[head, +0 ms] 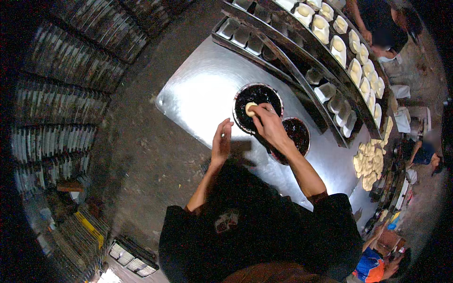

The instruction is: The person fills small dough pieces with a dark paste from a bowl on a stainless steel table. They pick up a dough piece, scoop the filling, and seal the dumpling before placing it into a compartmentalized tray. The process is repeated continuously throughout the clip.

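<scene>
Between the fingers of my right hand (270, 122) is a small pale dough piece (250, 109), held over a round bowl of dark, glossy filling (260, 92). My left hand (222, 141) is left of that bowl, near the edge of the shiny metal table (191, 78), fingers apart and holding nothing. A second round container with dark contents (299, 136) stands beside the first, partly hidden by my right forearm. Whether the dough touches the filling I cannot tell.
Long dark trays (327, 79) with metal molds and paper-lined dough pieces (338, 49) cross the table's far right. A pile of dough pieces (368, 162) lies at right. Racks of stacked trays (55, 141) stand left. Other people (370, 263) are at the right side.
</scene>
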A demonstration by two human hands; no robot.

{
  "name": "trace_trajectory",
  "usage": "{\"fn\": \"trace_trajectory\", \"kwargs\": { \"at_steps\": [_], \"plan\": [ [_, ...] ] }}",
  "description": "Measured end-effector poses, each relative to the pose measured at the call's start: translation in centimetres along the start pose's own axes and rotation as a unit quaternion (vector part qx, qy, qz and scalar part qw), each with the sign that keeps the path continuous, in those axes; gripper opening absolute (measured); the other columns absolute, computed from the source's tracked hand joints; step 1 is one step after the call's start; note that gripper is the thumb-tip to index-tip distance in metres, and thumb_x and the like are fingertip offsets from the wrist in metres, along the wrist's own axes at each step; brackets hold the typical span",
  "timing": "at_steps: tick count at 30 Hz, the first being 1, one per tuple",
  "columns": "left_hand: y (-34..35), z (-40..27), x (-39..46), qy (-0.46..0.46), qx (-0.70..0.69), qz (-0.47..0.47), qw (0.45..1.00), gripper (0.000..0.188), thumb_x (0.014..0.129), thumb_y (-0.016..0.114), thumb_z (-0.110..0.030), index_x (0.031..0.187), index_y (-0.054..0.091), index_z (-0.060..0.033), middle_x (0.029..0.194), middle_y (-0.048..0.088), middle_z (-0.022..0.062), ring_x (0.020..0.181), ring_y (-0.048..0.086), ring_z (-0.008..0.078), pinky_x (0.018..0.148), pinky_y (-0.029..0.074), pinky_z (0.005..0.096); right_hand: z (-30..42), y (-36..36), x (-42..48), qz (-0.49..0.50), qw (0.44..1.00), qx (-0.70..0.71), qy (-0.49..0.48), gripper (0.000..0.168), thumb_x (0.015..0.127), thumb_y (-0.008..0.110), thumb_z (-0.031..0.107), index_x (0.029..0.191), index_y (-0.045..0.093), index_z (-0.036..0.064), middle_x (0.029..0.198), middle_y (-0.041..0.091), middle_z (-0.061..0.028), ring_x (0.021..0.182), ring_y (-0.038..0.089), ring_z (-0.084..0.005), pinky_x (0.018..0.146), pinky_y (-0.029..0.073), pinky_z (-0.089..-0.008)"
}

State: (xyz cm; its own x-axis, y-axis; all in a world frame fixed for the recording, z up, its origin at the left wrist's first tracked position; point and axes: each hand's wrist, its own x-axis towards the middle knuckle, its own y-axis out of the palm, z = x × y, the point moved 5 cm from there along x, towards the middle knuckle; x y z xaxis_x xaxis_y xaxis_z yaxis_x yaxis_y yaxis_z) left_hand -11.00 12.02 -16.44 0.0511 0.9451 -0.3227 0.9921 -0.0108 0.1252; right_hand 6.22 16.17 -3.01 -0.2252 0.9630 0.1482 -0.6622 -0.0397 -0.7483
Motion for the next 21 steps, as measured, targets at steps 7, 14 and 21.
{"fn": "trace_trajectory", "kwargs": {
  "at_steps": [7, 14, 21],
  "plan": [
    [0.0, -1.3, 3.6, -0.04, -0.03, 0.03, 0.998, 0.042, 0.105, 0.04, -0.027, 0.139, 0.045, -0.0036, 0.121, 0.066, 0.0174, 0.104, 0.058, 0.0194, 0.097, 0.041, 0.0319, -0.3, 4.8, 2.6, -0.04, 0.989, -0.14, 0.02, 0.025, 0.08, 0.062, 0.001, 0.105, 0.059, 0.002, 0.102, 0.066, -0.019, 0.104, 0.058, -0.0394, 0.085, 0.051, -0.0459],
    [-0.2, -1.1, 3.9, 0.029, 0.041, 0.059, 0.997, 0.045, 0.105, 0.038, -0.032, 0.138, 0.046, -0.0032, 0.117, 0.068, 0.0179, 0.1, 0.062, 0.0201, 0.091, 0.046, 0.0331, -5.2, 6.1, -0.2, -0.002, 0.886, 0.338, 0.316, 0.029, 0.093, 0.062, 0.012, 0.118, 0.056, -0.002, 0.102, 0.069, -0.0124, 0.092, 0.066, -0.0197, 0.087, 0.05, -0.0307],
    [2.2, -9.1, 1.4, 0.021, 0.024, 0.185, 0.982, 0.04, 0.102, 0.05, -0.024, 0.133, 0.05, 0.0005, 0.111, 0.069, 0.0134, 0.107, 0.059, 0.0197, 0.095, 0.042, 0.0283, -0.2, 1.5, -3.5, -0.005, 0.595, 0.735, 0.325, 0.03, 0.097, 0.052, 0.008, 0.126, 0.049, 0.002, 0.12, 0.06, -0.0133, 0.108, 0.061, -0.0213, 0.09, 0.05, -0.0351]
  ]
}}
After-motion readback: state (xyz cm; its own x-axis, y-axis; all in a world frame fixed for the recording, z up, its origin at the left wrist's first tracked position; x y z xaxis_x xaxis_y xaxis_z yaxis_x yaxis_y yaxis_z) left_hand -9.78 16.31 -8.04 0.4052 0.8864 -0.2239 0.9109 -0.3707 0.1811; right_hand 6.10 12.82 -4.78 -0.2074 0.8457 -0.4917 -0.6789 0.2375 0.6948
